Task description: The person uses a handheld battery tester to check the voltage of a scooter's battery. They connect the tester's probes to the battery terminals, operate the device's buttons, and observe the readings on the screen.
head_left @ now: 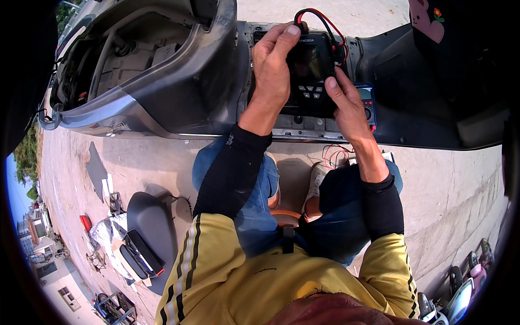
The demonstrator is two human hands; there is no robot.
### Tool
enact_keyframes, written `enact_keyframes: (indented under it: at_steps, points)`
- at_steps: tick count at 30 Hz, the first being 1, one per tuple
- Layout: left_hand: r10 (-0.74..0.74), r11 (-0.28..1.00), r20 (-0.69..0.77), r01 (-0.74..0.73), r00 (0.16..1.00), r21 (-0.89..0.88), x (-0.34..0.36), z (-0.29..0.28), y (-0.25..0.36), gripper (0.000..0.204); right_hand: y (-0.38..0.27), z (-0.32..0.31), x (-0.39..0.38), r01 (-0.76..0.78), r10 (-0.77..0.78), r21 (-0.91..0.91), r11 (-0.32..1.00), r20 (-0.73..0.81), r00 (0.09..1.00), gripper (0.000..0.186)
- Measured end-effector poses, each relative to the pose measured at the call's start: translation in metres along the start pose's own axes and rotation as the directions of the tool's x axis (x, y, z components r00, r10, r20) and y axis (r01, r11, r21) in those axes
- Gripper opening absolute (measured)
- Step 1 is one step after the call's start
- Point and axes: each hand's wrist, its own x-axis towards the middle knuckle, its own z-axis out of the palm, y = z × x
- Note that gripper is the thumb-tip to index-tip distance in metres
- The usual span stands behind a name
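Observation:
A black handheld tester with a dark screen and several grey buttons is held up over the scooter's footboard. My left hand grips its upper left edge, with the thumb near the top. My right hand holds its right side, the thumb on the front face and the other fingers partly hidden behind. Red and black cables loop out of the top of the tester and down its right side. Beside my right hand, a blue multimeter lies on the footboard, partly covered by that hand.
The scooter body spans the far side, its seat opening uncovered at left. A removed black seat lies on the ground at left, near a black case. Thin red leads hang by my right knee. Other scooters stand at lower right.

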Motion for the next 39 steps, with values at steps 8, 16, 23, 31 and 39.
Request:
enact_keyframes:
  at_steps: [8, 16, 23, 31, 39]
  points:
    - [-0.022, 1.0, -0.006, 0.021, 1.0, -0.023, -0.0004, -0.0019, 0.003, 0.039, -0.0042, 0.0019, -0.0018, -0.015, 0.016, -0.02, 1.0, 0.01, 1.0, 0.058]
    - [-0.001, 0.998, -0.001, 0.001, 1.0, -0.068, 0.0009, -0.0046, -0.0016, 0.039, 0.0022, 0.0028, -0.0004, 0.06, -0.058, -0.029, 0.998, 0.06, 0.997, 0.065]
    - [0.009, 0.998, 0.003, -0.009, 1.0, -0.062, -0.0008, -0.0038, -0.0004, 0.041, -0.0012, 0.0035, 0.0001, 0.089, -0.086, -0.078, 0.993, 0.05, 0.995, 0.062]
    - [0.001, 0.995, -0.003, -0.002, 1.0, -0.102, -0.0033, -0.0002, 0.0033, 0.042, 0.0018, 0.0049, -0.0005, 0.135, -0.135, -0.13, 0.982, 0.008, 0.991, 0.057]
    - [0.011, 0.994, -0.026, -0.014, 1.0, -0.11, -0.0029, 0.0016, 0.002, 0.039, 0.0006, 0.0046, -0.0008, 0.129, -0.129, -0.146, 0.981, 0.007, 0.992, 0.053]
